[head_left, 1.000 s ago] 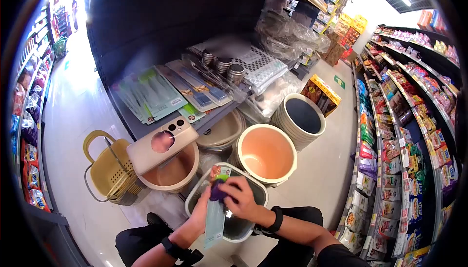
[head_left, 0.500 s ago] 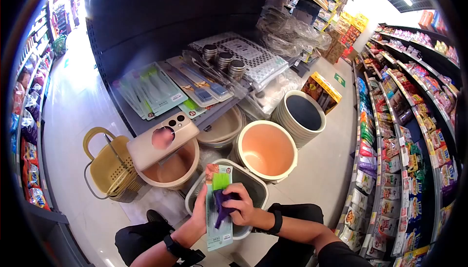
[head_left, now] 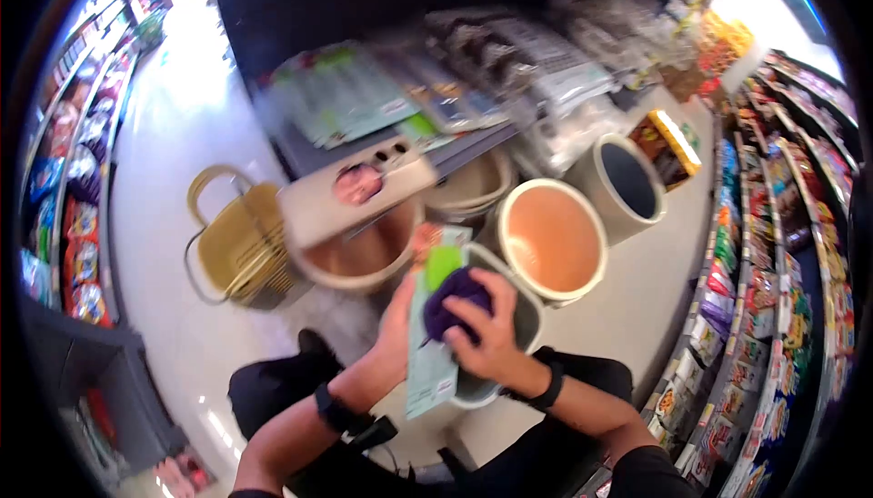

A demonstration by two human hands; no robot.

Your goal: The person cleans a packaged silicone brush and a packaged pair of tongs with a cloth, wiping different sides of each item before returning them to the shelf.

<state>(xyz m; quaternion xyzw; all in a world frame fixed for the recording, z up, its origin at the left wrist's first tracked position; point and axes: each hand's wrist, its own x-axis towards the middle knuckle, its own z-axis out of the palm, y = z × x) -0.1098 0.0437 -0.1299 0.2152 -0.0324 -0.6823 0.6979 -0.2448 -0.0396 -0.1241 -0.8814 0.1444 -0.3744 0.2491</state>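
My left hand [head_left: 393, 339] grips the left edge of a long, pale-blue carded package [head_left: 429, 382], held upright and slightly tilted. The green head of what looks like a brush [head_left: 443, 267] shows near its top. My right hand [head_left: 496, 334] is closed on a bunched purple cloth [head_left: 446, 311], which lies against the front of the package and covers its middle. Below the hands, a light grey rectangular bin [head_left: 531, 321] stands between my knees, partly hidden by the package and hands.
A pinkish smartphone [head_left: 314, 200] sits in front of the shelf, above a round bin [head_left: 368, 266]. Nearby are a yellow basket [head_left: 241, 248], a cream bin with an orange inside [head_left: 555, 239] and stacked bins [head_left: 600, 180]. Carded packages [head_left: 341, 98] lie on the shelf. Snack racks [head_left: 727, 343] line the right.
The view has shifted, so shelf and bins sit higher and further right. The purple cloth has moved up the package and is bunched just beside the green head; my left hand keeps its hold.
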